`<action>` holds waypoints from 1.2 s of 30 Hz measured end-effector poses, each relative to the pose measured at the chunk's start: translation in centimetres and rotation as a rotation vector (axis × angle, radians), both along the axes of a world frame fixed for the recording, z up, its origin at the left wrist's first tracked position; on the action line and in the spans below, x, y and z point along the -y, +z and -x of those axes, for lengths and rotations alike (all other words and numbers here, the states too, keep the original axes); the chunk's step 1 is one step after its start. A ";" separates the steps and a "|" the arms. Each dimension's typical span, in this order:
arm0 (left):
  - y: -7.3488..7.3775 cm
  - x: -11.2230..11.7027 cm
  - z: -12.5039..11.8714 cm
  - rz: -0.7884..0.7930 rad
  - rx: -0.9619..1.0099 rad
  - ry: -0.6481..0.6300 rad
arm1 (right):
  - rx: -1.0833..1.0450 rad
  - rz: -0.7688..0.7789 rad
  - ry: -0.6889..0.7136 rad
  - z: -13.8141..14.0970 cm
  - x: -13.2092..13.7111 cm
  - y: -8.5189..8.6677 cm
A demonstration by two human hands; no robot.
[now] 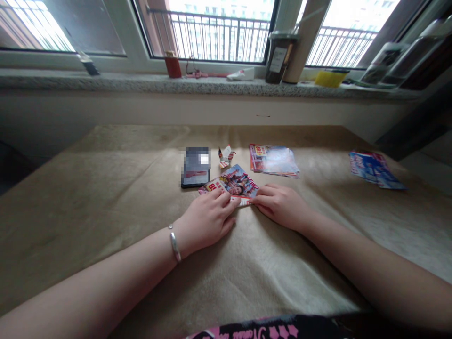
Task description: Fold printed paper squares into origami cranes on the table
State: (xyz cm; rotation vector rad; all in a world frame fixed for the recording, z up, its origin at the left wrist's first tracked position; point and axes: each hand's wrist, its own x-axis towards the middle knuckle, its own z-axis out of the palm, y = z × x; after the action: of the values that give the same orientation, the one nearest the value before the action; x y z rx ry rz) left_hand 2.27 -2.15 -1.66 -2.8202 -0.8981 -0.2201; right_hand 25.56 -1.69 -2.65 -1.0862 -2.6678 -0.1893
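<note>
A colourful printed flyer lies turned at an angle on the table, with a narrow folded strip along its near edge. My left hand, a silver bracelet at its wrist, holds down the flyer's left near side with bent fingers. At the right corner, my right hand has its fingertips pressed together on the paper's edge. Just beyond the flyer stands a small folded paper figure. A dark phone, its screen partly blurred, lies to the left. The undersides of both hands are hidden.
A stack of similar flyers lies at the back right, and more blue flyers lie farther right. The beige tablecloth has creases. A stone windowsill holds a red container, a dark jar and a yellow object.
</note>
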 end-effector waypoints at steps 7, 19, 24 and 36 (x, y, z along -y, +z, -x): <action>0.1 0.1 0.0 -0.004 -0.025 0.005 | 0.038 0.038 -0.020 -0.9 0.1 0.7; 0.0 0.1 0.2 0.008 -0.057 0.007 | -0.014 0.149 -0.056 -2.1 -0.1 1.1; 0.0 0.1 0.1 0.008 -0.072 0.004 | -0.067 0.189 -0.060 -2.7 -0.5 1.0; -0.3 0.2 0.2 0.003 -0.063 0.014 | -0.051 0.163 -0.167 -2.1 -0.3 1.1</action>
State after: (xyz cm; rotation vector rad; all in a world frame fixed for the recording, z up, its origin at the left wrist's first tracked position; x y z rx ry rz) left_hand 2.09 -2.30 -1.97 -2.8057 -0.9051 -0.1272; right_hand 27.70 -1.38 -1.51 -1.3453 -2.5840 0.0257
